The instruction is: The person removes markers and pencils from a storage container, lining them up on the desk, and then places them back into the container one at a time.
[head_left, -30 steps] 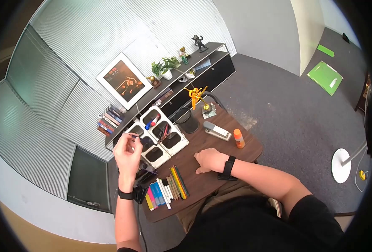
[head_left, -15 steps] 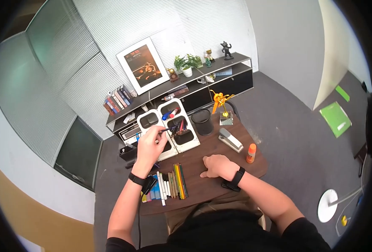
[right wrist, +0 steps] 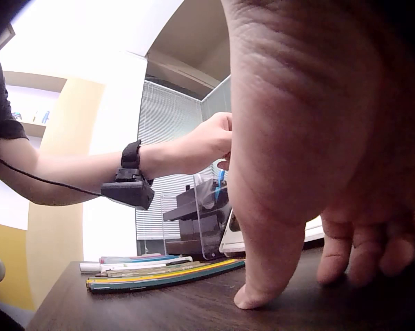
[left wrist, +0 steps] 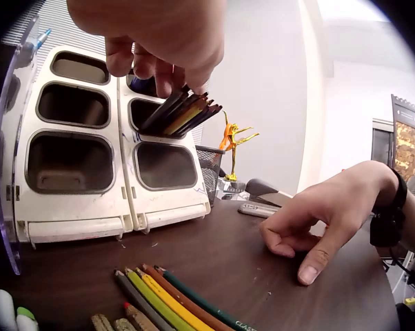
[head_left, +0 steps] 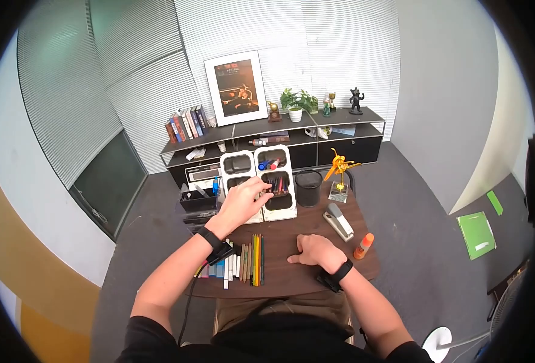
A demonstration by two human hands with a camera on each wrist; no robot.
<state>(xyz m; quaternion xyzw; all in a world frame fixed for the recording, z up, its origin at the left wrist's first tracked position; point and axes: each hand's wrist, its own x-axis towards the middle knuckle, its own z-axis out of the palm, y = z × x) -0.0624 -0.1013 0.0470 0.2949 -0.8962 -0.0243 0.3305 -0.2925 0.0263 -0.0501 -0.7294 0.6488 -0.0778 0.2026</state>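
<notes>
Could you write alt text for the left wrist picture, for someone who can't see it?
A left hand hovers at mostly dark pencils leaning in one compartment of a white organizer; whether it grips one is unclear. The right hand rests on the dark tabletop; colored pencils lie side by side in the foreground.

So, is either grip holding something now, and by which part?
The left grip is by the pencils in the organizer; whether it holds one cannot be told. The right grip, on the table, holds nothing.
</notes>
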